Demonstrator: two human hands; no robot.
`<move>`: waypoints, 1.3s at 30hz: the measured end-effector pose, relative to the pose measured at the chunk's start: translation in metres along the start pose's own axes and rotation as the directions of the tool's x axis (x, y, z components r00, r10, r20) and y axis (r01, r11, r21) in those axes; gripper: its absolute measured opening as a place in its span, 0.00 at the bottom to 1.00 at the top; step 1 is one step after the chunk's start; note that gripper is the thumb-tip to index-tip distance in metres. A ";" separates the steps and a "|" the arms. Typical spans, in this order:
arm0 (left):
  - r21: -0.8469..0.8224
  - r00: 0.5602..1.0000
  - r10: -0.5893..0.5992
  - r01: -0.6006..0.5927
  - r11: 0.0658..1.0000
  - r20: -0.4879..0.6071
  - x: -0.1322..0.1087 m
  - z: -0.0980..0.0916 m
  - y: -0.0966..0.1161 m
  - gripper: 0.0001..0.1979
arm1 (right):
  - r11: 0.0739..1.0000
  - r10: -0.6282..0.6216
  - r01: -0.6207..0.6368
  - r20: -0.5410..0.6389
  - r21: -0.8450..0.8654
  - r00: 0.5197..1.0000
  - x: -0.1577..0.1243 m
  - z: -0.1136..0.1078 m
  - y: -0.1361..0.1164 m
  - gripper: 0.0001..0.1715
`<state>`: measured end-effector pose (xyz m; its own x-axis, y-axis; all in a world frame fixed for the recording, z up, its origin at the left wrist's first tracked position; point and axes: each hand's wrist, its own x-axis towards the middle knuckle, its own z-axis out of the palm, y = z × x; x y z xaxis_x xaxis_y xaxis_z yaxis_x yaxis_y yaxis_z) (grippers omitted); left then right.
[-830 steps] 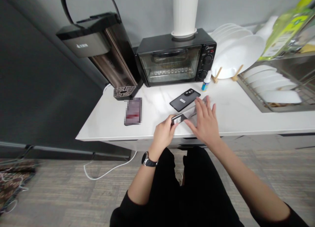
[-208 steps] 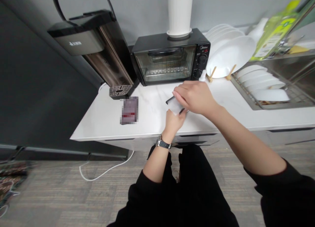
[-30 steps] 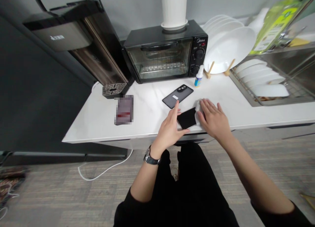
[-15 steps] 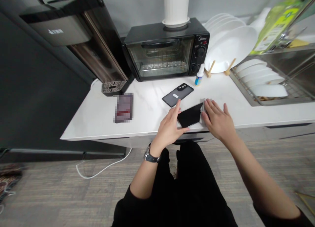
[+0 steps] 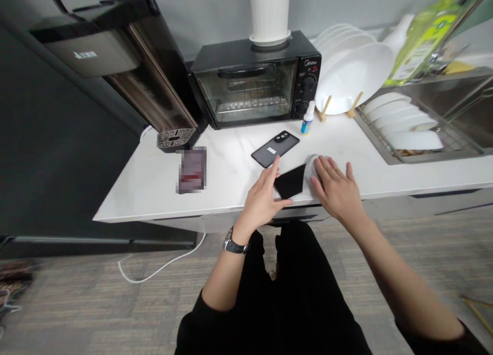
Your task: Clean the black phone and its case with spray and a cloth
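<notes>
A phone (image 5: pixel 290 182) lies dark face up near the counter's front edge. My left hand (image 5: pixel 262 197) steadies its left end, thumb along the near edge and index finger stretched toward the far side. Under the flat fingers of my right hand (image 5: pixel 339 187) is a pale grey cloth (image 5: pixel 313 166), pressed over the phone's right end; most of the cloth is hidden by the hand. Just beyond the phone rests a dark translucent phone case (image 5: pixel 281 142) with a small white label. A small white spray bottle (image 5: pixel 307 119) with a blue label stands behind it.
A black toaster oven (image 5: pixel 254 82) with a white pot (image 5: pixel 269 16) on top stands at the back. Left is a tall drink dispenser (image 5: pixel 154 88) and a blurred packet (image 5: pixel 192 170). To the right are racked white plates (image 5: pixel 354 77) and a sink (image 5: pixel 462 95) with dishes.
The cloth has slid slightly left over the phone, covering a little more of its right end. My left hand keeps its place on the phone. The whole view has shifted slightly.
</notes>
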<state>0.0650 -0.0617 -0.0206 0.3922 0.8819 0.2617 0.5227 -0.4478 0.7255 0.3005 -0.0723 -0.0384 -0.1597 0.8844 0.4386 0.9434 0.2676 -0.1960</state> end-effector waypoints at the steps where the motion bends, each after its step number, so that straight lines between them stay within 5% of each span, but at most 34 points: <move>1: -0.004 1.000 -0.002 0.002 1.000 0.003 0.000 0.000 0.000 0.62 | 1.000 -0.009 0.009 0.004 0.011 1.000 0.004 0.003 -0.010 0.36; 5: 0.040 1.000 0.005 -0.006 0.999 0.021 -0.001 -0.001 -0.001 0.57 | 0.965 -0.239 0.225 0.096 0.136 0.966 -0.006 0.006 -0.059 0.37; 7: 0.053 1.000 -0.006 0.005 0.999 0.021 -0.001 -0.001 -0.001 0.57 | 0.943 -0.308 0.286 0.120 0.170 0.944 -0.020 0.000 -0.059 0.36; 13: 0.013 1.000 -0.002 0.002 1.000 0.001 0.000 0.000 0.000 0.63 | 0.998 -0.054 0.054 0.012 0.017 0.998 -0.011 -0.006 0.007 0.35; 15: 0.003 1.000 -0.010 0.010 1.000 -0.001 0.000 0.000 0.000 0.63 | 0.999 -0.047 0.047 0.006 0.013 0.999 0.000 0.001 -0.003 0.38; 20: 0.024 1.000 -0.012 0.011 1.000 0.016 -0.001 -0.001 0.000 0.59 | 0.931 -0.344 0.325 0.102 0.166 0.933 -0.017 0.004 -0.056 0.44; 23: 0.028 1.000 -0.023 0.023 0.999 0.015 -0.001 -0.001 0.002 0.61 | 0.938 -0.331 0.318 0.081 0.141 0.940 -0.032 -0.004 -0.032 0.40; 27: 0.030 1.000 -0.018 0.018 0.999 0.017 0.000 -0.001 0.002 0.63 | 0.990 -0.135 0.136 -0.007 0.032 0.991 -0.014 -0.004 0.011 0.38; 30: 0.009 1.000 -0.019 0.019 1.000 0.019 -0.001 -0.002 0.000 0.62 | 0.984 -0.170 0.169 0.017 0.057 0.985 -0.001 0.005 -0.012 0.41; 34: 0.019 0.999 -0.029 0.028 0.999 0.032 -0.001 -0.003 -0.001 0.59 | 0.925 -0.362 0.345 0.086 0.161 0.928 -0.017 0.005 -0.050 0.43; 39: 0.023 0.999 -0.026 0.025 0.999 0.027 -0.001 -0.002 0.002 0.61 | 0.979 -0.195 0.193 0.023 0.066 0.980 -0.022 -0.004 0.001 0.36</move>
<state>0.0641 -0.0626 -0.0183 0.3987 0.8888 0.2261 0.5493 -0.4288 0.7172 0.3062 -0.0931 -0.0454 -0.3475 0.8237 0.4481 0.8735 0.4581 -0.1648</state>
